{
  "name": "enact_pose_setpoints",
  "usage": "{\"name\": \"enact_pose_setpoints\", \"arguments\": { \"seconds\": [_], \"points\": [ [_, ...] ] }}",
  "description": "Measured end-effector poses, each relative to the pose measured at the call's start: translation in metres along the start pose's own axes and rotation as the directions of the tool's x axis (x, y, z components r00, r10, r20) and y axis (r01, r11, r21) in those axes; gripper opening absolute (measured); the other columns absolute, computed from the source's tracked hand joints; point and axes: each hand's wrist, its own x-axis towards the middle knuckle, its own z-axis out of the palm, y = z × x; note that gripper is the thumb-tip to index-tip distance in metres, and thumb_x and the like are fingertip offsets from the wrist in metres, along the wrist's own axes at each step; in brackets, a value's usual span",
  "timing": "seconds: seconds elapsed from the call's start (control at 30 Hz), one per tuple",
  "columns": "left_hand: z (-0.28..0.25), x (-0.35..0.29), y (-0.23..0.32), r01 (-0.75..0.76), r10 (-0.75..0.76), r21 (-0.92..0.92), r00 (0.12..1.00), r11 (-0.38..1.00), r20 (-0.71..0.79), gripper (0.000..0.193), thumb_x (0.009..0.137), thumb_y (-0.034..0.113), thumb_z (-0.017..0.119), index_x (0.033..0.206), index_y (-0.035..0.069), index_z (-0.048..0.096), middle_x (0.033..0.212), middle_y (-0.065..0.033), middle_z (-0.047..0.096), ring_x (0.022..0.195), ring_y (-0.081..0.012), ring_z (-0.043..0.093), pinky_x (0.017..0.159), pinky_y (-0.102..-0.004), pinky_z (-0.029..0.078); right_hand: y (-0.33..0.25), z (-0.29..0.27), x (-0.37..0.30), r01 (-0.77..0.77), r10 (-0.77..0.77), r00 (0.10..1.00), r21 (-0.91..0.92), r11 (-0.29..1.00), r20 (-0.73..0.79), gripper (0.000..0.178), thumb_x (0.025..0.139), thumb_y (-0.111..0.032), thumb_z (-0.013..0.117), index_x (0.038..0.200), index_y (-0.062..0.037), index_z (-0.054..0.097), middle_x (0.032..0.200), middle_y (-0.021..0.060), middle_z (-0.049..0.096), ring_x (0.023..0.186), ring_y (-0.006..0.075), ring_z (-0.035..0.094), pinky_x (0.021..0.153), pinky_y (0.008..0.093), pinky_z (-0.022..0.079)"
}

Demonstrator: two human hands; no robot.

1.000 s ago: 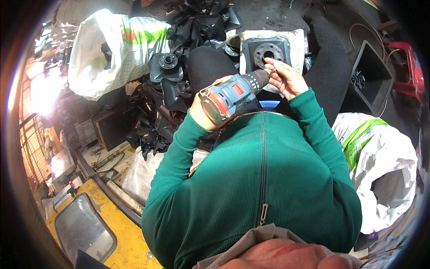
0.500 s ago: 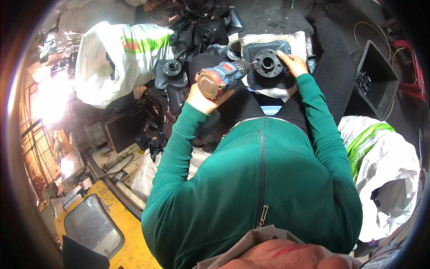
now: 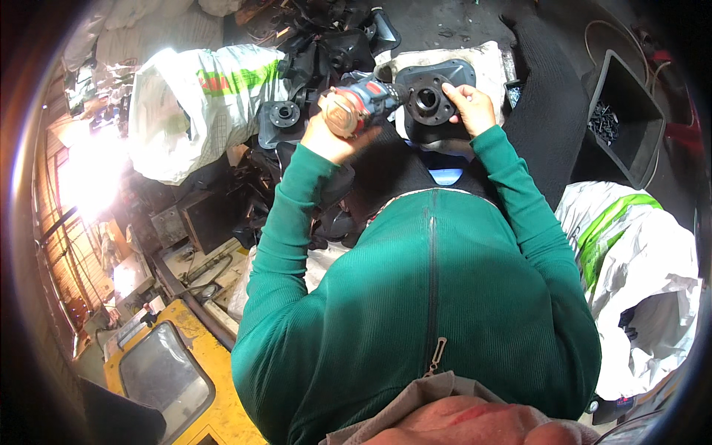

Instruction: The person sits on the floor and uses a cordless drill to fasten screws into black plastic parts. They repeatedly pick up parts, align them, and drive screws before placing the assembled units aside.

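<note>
My left hand (image 3: 325, 141) is wrapped round the grip of a blue and red cordless drill (image 3: 363, 104), slightly smeared by motion. Its chuck points right, close to the left edge of a dark round flange (image 3: 430, 111) with bolt holes and a central bore. Fingers of my right hand (image 3: 476, 110) pinch that flange by its right edge. Just behind the flange is a black square-based rubber boot (image 3: 454, 70); whether the two are joined I cannot tell. Both are over a white padded sack (image 3: 486, 63) between my legs.
Another flanged boot (image 3: 284, 115) lies left of the drill, near a heap of black boots (image 3: 337, 52). A dark bin (image 3: 641, 126) with screws (image 3: 604, 122) stands right. White sacks (image 3: 167, 111) (image 3: 653, 297) lie on both sides; a yellow machine panel (image 3: 215, 378) is at lower left.
The drill has shifted slightly left and up. The flange shows a darker, differently shaped face and sits lower against the boot; my right hand has moved a little left with it.
</note>
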Motion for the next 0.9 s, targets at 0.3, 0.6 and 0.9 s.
{"name": "enact_pose_setpoints", "arguments": {
  "seconds": [0.3, 0.6, 0.9],
  "points": [
    [0.002, 0.024, 0.002, 0.088, -0.058, -0.256, 0.991, 0.963, 0.122, 0.065, 0.066, 0.013, 0.080, 0.123, 0.004, 0.049, 0.116, -0.0105, 0.055, 0.107, -0.0212, 0.054, 0.096, -0.0301, 0.042, 0.013, 0.001, 0.016, -0.016, 0.011, 0.998, -0.076, 0.997, -0.065, 0.033, 0.082, -0.036, 0.068, 0.075, -0.0051, 0.063, 0.065, 0.0001, 0.058, 0.053, 0.0058, 0.053, 0.044, 0.0203, 0.046],
    [0.002, 0.028, -0.006, 0.152, -0.133, -0.121, 0.979, 0.981, 0.154, 0.068, 0.067, 0.019, 0.081, 0.123, 0.001, 0.047, 0.117, -0.0110, 0.055, 0.105, -0.0208, 0.056, 0.094, -0.0300, 0.043, 0.017, 0.001, 0.016, -0.011, 0.008, 0.998, -0.044, 0.999, -0.064, 0.038, 0.079, -0.038, 0.070, 0.077, -0.0008, 0.064, 0.063, 0.0044, 0.059, 0.049, 0.0103, 0.055, 0.046, 0.0238, 0.049],
    [0.000, 0.045, 0.040, 0.014, -0.094, 0.297, 0.962, 0.955, 0.257, 0.059, 0.070, 0.028, 0.077, 0.120, 0.008, 0.053, 0.113, -0.0113, 0.059, 0.107, -0.0245, 0.057, 0.096, -0.0323, 0.043, 0.054, -0.007, 0.021, 0.018, -0.094, 0.971, -0.322, 0.946, -0.221, 0.043, 0.076, -0.043, 0.070, 0.074, -0.0016, 0.062, 0.062, 0.0087, 0.061, 0.057, 0.0169, 0.060, 0.055, 0.0318, 0.047]
  ]
}}
